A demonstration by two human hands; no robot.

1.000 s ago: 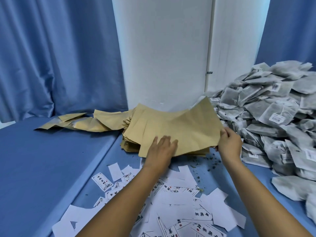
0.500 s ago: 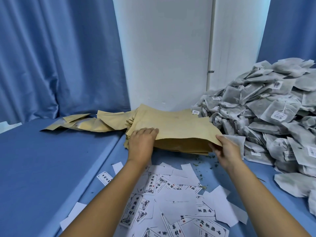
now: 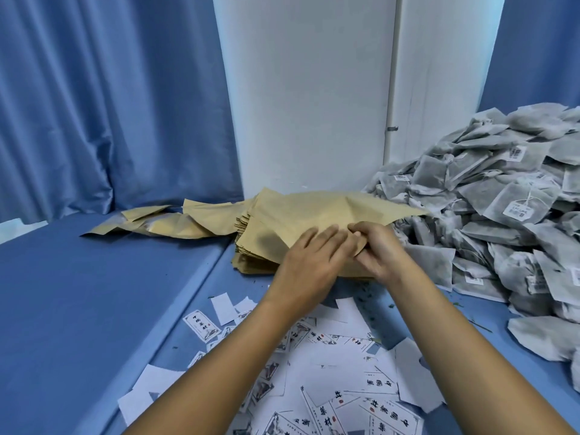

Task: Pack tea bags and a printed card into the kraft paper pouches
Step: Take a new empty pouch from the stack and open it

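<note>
Against the white wall panel [image 3: 307, 89] at the back of the blue tabletop [image 3: 94, 309]: stack of kraft paper pouches [image 3: 270, 246], flat, edges fanned toward the left. Top pouch [image 3: 320, 211] lifted off the stack, creased, its far corner pointing right toward the tea bags. Left hand [image 3: 309, 262] laid on the top pouch, fingers straight and together, grip open, palm down, nothing clasped. Right hand [image 3: 379, 249] just beside the left and touching it, fingers curled, grip closed in a pinch on the near edge of the top pouch. Loose kraft pouches [image 3: 150, 224], several, crumpled, spread left of the stack along the back edge. Tea bags [image 3: 502, 221], grey-white with strings and small white tags, heaped high at the right edge and back right corner, reaching down to the front right. Printed cards [image 3: 329, 372], white, some showing black characters and a small picture, others blank side up, scattered at the front edge under both forearms. Blue curtains [image 3: 103, 105] hang behind, left and far right.
</note>
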